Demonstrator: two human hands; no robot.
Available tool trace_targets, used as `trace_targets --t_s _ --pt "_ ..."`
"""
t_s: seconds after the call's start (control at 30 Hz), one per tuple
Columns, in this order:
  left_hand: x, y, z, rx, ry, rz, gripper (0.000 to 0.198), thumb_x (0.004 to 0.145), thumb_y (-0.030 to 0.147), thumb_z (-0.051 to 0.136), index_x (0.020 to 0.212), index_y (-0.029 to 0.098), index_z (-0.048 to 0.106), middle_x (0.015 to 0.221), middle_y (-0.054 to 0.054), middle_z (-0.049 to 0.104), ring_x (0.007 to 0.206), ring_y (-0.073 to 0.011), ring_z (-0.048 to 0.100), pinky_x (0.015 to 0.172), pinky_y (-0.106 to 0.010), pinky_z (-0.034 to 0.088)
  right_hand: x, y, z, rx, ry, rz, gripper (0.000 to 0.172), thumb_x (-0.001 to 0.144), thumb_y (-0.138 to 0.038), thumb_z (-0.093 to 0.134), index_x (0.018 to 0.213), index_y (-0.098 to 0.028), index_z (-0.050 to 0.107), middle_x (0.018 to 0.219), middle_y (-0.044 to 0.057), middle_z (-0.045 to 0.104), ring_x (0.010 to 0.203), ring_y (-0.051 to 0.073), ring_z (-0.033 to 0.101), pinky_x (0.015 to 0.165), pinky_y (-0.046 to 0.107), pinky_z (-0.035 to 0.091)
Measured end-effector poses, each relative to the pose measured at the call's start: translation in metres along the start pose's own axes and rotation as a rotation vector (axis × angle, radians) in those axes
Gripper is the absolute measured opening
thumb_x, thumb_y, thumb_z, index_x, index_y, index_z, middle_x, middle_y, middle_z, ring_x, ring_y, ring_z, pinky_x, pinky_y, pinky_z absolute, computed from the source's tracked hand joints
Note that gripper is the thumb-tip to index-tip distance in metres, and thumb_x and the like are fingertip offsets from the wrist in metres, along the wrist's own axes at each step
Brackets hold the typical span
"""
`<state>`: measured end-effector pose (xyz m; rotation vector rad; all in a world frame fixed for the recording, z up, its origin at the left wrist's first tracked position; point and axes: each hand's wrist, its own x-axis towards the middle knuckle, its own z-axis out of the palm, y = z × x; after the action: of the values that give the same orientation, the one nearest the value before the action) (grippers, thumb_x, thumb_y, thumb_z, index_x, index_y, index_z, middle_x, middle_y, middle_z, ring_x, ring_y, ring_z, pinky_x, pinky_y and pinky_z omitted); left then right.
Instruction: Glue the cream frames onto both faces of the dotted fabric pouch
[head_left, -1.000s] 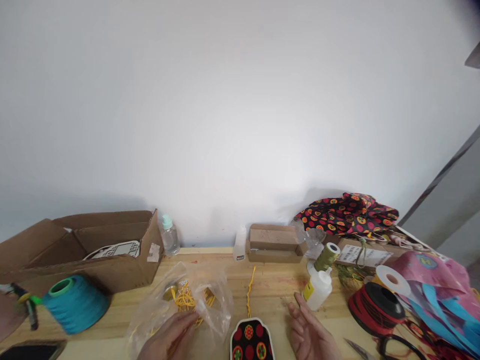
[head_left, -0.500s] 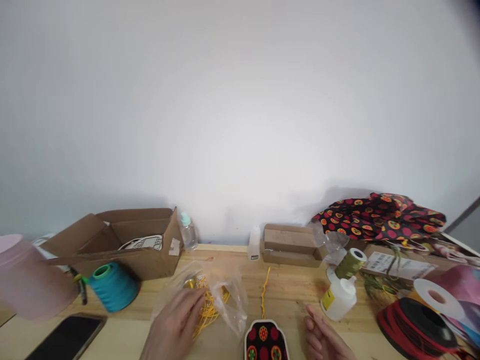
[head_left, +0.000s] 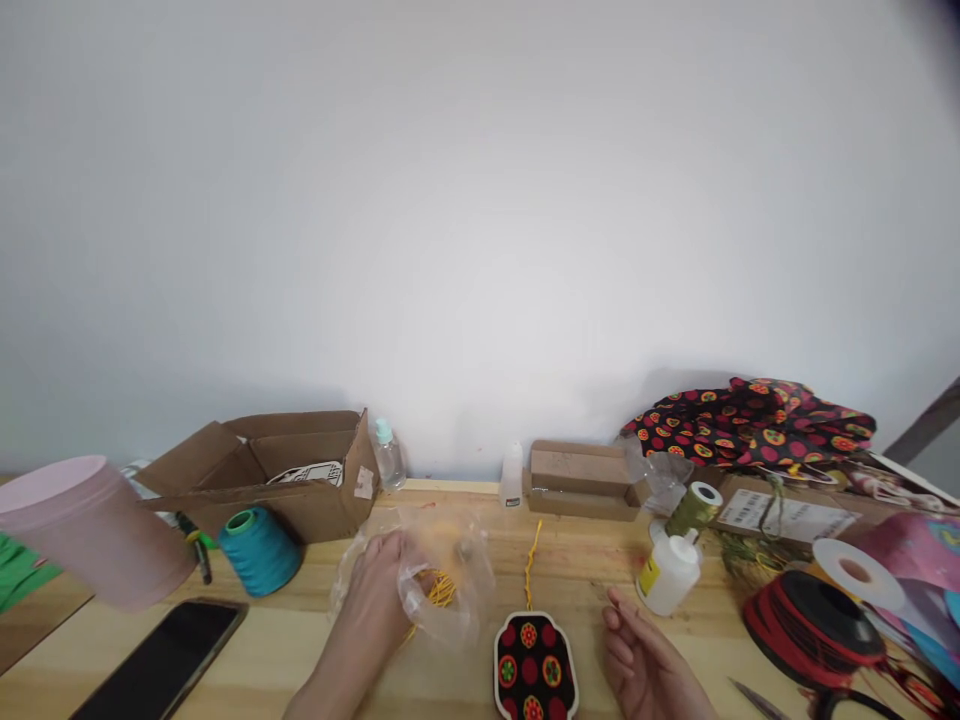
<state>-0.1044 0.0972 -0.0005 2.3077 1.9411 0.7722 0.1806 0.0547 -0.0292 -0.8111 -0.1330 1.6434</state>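
My left hand (head_left: 379, 595) is closed at the left side of a clear plastic bag (head_left: 461, 625), its fingertips partly hidden by the film. Yellow cord (head_left: 441, 588) shows through the bag's opening. To the right lies a padded, cream-edged piece (head_left: 531, 665) covered in black fabric with red and orange flower motifs. A twisted yellow cord loop (head_left: 531, 565) runs up from its top. My right hand (head_left: 641, 650) rests to the right of this piece, fingers loosely curled together, with nothing visible in them.
Left: pink bin (head_left: 101, 535), phone (head_left: 161, 660), teal thread cone (head_left: 259, 552), open cardboard box (head_left: 315, 515). Right: glue bottle (head_left: 670, 575), green thread spool (head_left: 694, 510), red cord reel (head_left: 810, 630), scissors (head_left: 757, 698). Patterned fabric (head_left: 750, 425) lies behind, beside a small box (head_left: 581, 500).
My left hand has shifted from over the yellow cord to the bag's left side, and the bag now covers more of the cord. The view has tilted down, revealing the scissors. My right hand stays similar.
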Motion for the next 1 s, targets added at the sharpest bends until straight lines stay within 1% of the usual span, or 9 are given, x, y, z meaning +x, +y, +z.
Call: trace_targets --t_s 0.1,0.17,0.27,0.43,0.53,0.6,0.8,0.9,1.0 --pt "-0.007 -0.003 0.006 0.027 -0.067 0.056 0.018 0.060 0.015 0.057 0.071 0.024 0.068 0.086 -0.007 0.065 0.085 -0.0264 0.055 0.074 -0.038 0.043 -0.001 0.000 0.003 0.012 -0.005 -0.001 0.034 0.044 -0.020 0.083 0.073 -0.014 0.067 0.056 -0.003 0.058 0.040 0.001 0.041 0.036 0.010 0.035" --pt "-0.010 -0.004 0.006 0.056 -0.061 0.071 0.021 0.066 0.014 0.052 0.075 0.023 0.069 0.093 -0.008 0.065 0.090 -0.0271 0.055 0.077 -0.040 0.042 -0.002 0.000 0.003 0.014 0.003 -0.001 0.034 0.043 -0.019 0.083 0.073 -0.014 0.067 0.056 -0.002 0.059 0.040 0.001 0.041 0.036 0.010 0.037" --pt "-0.011 -0.004 0.004 0.057 -0.022 0.071 0.024 0.075 0.017 0.045 0.080 0.020 0.068 0.100 -0.011 0.063 0.096 -0.0271 0.053 0.082 -0.042 0.041 -0.002 0.000 0.002 0.018 0.007 -0.007 0.034 0.044 -0.019 0.083 0.073 -0.014 0.067 0.055 -0.003 0.059 0.040 0.001 0.041 0.036 0.010 0.038" --pt "-0.008 0.001 0.005 0.009 -0.019 0.084 0.025 0.072 0.014 0.044 0.080 0.020 0.068 0.093 -0.009 0.065 0.091 -0.0250 0.056 0.082 -0.041 0.043 -0.004 0.001 0.002 0.027 -0.014 -0.034 0.033 0.046 -0.018 0.082 0.075 -0.013 0.067 0.056 -0.002 0.059 0.041 0.001 0.042 0.038 0.010 0.039" --pt "-0.005 0.005 0.008 -0.024 -0.036 0.088 0.024 0.070 0.012 0.046 0.071 0.021 0.068 0.081 -0.007 0.067 0.085 -0.0232 0.058 0.080 -0.039 0.043 -0.006 0.001 0.003 0.024 -0.023 -0.043 0.030 0.050 -0.016 0.080 0.077 -0.013 0.067 0.058 -0.001 0.060 0.043 0.002 0.044 0.039 0.010 0.040" --pt "-0.002 0.008 0.008 -0.049 -0.046 0.091 0.023 0.071 0.015 0.047 0.066 0.022 0.068 0.075 -0.005 0.067 0.085 -0.0227 0.058 0.080 -0.037 0.044 -0.007 0.001 0.004 0.023 -0.031 -0.050 0.029 0.052 -0.014 0.078 0.078 -0.013 0.066 0.060 -0.001 0.060 0.045 0.003 0.045 0.039 0.010 0.040" --pt "-0.003 0.012 0.007 -0.080 -0.050 0.069 0.024 0.074 0.019 0.045 0.071 0.019 0.069 0.078 -0.008 0.067 0.092 -0.0249 0.056 0.081 -0.039 0.044 -0.011 0.001 0.007 0.008 -0.034 -0.086 0.026 0.055 -0.014 0.077 0.078 -0.012 0.065 0.059 -0.002 0.058 0.044 0.003 0.044 0.039 0.011 0.039" --pt "-0.004 0.012 0.009 -0.077 -0.058 0.069 0.023 0.073 0.020 0.047 0.069 0.019 0.069 0.077 -0.009 0.067 0.095 -0.0267 0.055 0.082 -0.041 0.043 -0.011 0.002 0.006 -0.001 -0.035 -0.097 0.025 0.056 -0.014 0.076 0.079 -0.013 0.065 0.059 -0.002 0.058 0.045 0.003 0.045 0.040 0.012 0.040" --pt "-0.004 0.014 0.011 -0.073 -0.059 0.075 0.019 0.071 0.021 0.050 0.070 0.020 0.069 0.083 -0.009 0.068 0.094 -0.0273 0.056 0.081 -0.041 0.043 -0.010 0.002 0.005 0.001 -0.052 -0.102 0.024 0.058 -0.015 0.075 0.080 -0.013 0.065 0.060 -0.002 0.059 0.045 0.003 0.045 0.040 0.012 0.039"
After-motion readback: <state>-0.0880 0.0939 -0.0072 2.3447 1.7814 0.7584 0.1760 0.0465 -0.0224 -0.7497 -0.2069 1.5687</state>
